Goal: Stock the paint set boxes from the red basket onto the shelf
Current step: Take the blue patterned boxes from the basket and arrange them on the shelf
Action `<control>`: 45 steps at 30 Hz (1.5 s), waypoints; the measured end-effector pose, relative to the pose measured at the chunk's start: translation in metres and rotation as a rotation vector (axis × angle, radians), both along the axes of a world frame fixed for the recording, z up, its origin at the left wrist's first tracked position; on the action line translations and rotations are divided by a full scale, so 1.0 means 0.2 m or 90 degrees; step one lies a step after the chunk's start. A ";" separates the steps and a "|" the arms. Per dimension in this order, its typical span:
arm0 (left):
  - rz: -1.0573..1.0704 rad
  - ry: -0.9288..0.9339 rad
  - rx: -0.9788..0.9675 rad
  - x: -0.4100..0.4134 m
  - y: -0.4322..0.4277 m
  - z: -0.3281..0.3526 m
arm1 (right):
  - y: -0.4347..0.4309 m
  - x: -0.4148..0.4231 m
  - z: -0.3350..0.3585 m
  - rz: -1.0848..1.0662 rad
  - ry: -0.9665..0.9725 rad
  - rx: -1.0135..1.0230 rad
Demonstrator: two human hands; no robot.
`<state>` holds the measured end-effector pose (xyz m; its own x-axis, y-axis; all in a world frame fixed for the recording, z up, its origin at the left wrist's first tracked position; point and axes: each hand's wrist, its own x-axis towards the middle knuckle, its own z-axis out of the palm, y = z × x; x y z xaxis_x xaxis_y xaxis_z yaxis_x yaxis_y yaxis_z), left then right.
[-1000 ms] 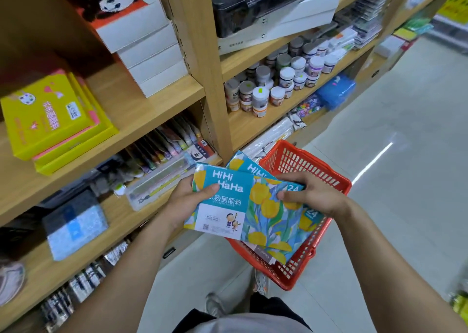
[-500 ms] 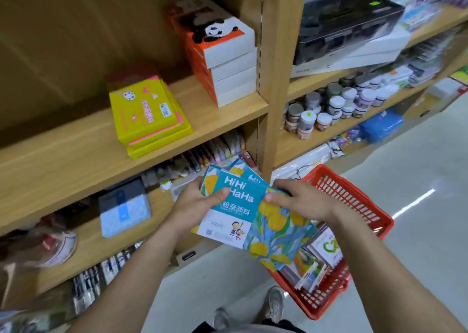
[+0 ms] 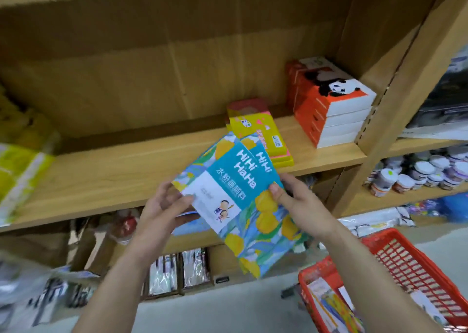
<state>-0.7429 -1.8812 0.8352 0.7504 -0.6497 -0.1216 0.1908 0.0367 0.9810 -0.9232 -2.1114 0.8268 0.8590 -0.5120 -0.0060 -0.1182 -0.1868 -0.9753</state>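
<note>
Teal paint set boxes (image 3: 238, 196) (two, fanned slightly apart) are held between both hands in front of the wooden shelf (image 3: 121, 173). Left hand (image 3: 162, 206) grips their left edge, right hand (image 3: 296, 201) their right edge, thumb on top. Red basket (image 3: 405, 264) sits lower right.
</note>
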 end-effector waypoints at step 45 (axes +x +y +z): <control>-0.067 -0.681 0.496 -0.28 -0.62 0.02 | -0.23 0.06 -0.04 -0.361 0.065 0.030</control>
<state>-0.7979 -2.0046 0.8399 0.6597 -0.7405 0.1281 -0.7161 -0.5676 0.4063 -0.9116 -2.1570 0.8183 0.4440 -0.8894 -0.1087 -0.2815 -0.0233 -0.9593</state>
